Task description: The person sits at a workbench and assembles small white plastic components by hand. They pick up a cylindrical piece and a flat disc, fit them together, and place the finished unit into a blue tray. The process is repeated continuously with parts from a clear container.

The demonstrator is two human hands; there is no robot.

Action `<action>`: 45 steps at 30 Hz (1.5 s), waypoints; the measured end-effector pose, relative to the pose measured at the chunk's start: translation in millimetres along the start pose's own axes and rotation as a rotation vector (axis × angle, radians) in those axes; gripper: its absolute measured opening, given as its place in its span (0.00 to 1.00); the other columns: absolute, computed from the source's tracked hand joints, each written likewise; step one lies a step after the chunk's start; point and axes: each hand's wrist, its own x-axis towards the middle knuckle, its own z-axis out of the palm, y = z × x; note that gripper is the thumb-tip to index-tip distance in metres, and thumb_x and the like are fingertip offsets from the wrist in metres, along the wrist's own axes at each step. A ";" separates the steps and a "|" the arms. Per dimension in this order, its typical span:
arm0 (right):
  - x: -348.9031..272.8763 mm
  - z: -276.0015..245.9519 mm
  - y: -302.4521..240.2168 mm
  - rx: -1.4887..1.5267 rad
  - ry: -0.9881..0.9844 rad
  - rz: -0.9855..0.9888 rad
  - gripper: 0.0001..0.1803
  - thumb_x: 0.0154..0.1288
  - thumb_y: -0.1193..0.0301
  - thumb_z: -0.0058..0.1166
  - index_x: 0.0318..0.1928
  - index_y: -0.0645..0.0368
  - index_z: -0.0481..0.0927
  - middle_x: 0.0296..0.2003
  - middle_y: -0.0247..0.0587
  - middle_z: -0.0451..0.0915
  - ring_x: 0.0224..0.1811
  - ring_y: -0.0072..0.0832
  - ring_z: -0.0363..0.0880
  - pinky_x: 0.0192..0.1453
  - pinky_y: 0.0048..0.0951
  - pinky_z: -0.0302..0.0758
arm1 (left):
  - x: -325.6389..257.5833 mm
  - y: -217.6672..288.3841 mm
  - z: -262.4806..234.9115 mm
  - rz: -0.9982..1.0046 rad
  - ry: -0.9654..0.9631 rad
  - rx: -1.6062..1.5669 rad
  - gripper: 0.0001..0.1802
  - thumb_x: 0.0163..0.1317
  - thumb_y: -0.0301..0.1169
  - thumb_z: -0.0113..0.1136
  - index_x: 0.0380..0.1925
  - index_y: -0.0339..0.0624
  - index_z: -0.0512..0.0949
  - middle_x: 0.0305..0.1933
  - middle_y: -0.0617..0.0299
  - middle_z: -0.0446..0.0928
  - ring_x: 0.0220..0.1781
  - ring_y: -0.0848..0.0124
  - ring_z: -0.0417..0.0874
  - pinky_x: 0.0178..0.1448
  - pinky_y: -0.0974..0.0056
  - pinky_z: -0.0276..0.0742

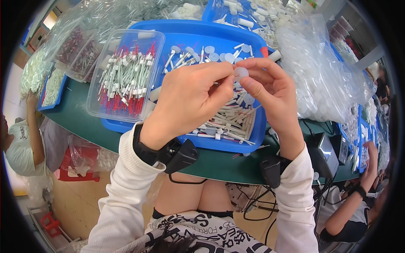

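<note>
My right hand (274, 90) pinches a small translucent white plastic disc (241, 73) between thumb and fingers. Close against it, my left hand (192, 95) is closed, thumb pressed to the curled fingers; what it grips is mostly hidden. Both hands are held over a blue tray (258, 137). Inside the tray lie many thin white sticks (234, 122) with small white blocks and red ends, along with more translucent discs (214, 57). Left of my hands, a clear plastic box (93, 101) is full of similar white sticks with red ends.
A large clear bag of white round pieces (314, 76) lies right of the tray. Dark boxes with cables (322, 156) sit near the green table's (101, 137) edge. Clear containers of dark red parts (76, 52) stand at left. Other people work at both sides.
</note>
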 end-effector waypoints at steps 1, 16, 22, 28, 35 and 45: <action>0.1 0.0 0.7 -0.016 0.004 -0.013 0.13 0.59 0.75 0.60 0.45 0.65 0.78 0.42 0.41 0.82 0.46 0.24 0.80 0.52 0.24 0.73 | 0.1 0.2 0.1 -0.011 -0.005 -0.006 0.05 0.58 0.30 0.55 0.27 0.41 0.76 0.22 0.56 0.75 0.21 0.57 0.75 0.24 0.60 0.68; 0.4 -5.6 3.8 -0.135 0.002 -0.057 0.13 0.55 0.79 0.62 0.43 0.65 0.80 0.37 0.37 0.82 0.38 0.21 0.80 0.46 0.22 0.74 | -0.3 -3.3 -2.6 0.043 -0.101 0.038 0.05 0.62 0.26 0.53 0.33 0.36 0.75 0.26 0.58 0.73 0.24 0.68 0.73 0.29 0.67 0.68; -0.2 -4.6 3.9 -0.140 -0.007 -0.048 0.13 0.55 0.79 0.62 0.43 0.66 0.80 0.38 0.38 0.82 0.39 0.22 0.80 0.47 0.23 0.74 | 0.5 0.3 -6.6 0.025 -0.162 0.073 0.05 0.62 0.23 0.51 0.36 0.36 0.75 0.28 0.56 0.75 0.26 0.64 0.76 0.33 0.65 0.70; 1.1 -7.7 6.5 -0.119 0.013 -0.048 0.14 0.53 0.80 0.63 0.42 0.66 0.80 0.39 0.39 0.82 0.39 0.23 0.81 0.49 0.25 0.75 | -4.5 0.2 10.5 0.036 0.072 -0.146 0.18 0.61 0.19 0.48 0.52 0.39 0.72 0.37 0.51 0.81 0.38 0.58 0.83 0.42 0.63 0.75; 3.0 -13.3 8.0 -0.166 0.027 -0.046 0.15 0.53 0.80 0.63 0.43 0.66 0.80 0.40 0.40 0.82 0.41 0.24 0.82 0.50 0.25 0.75 | 1.1 -12.4 -3.3 0.110 0.004 0.059 0.11 0.59 0.18 0.54 0.42 0.35 0.80 0.33 0.52 0.82 0.33 0.62 0.85 0.36 0.68 0.77; 0.2 -7.4 7.9 -0.204 0.055 -0.035 0.12 0.53 0.82 0.62 0.41 0.68 0.81 0.37 0.42 0.84 0.40 0.27 0.83 0.47 0.25 0.78 | -2.6 -12.1 0.3 0.187 0.039 0.166 0.11 0.53 0.15 0.55 0.36 0.35 0.81 0.28 0.53 0.80 0.29 0.61 0.81 0.32 0.64 0.76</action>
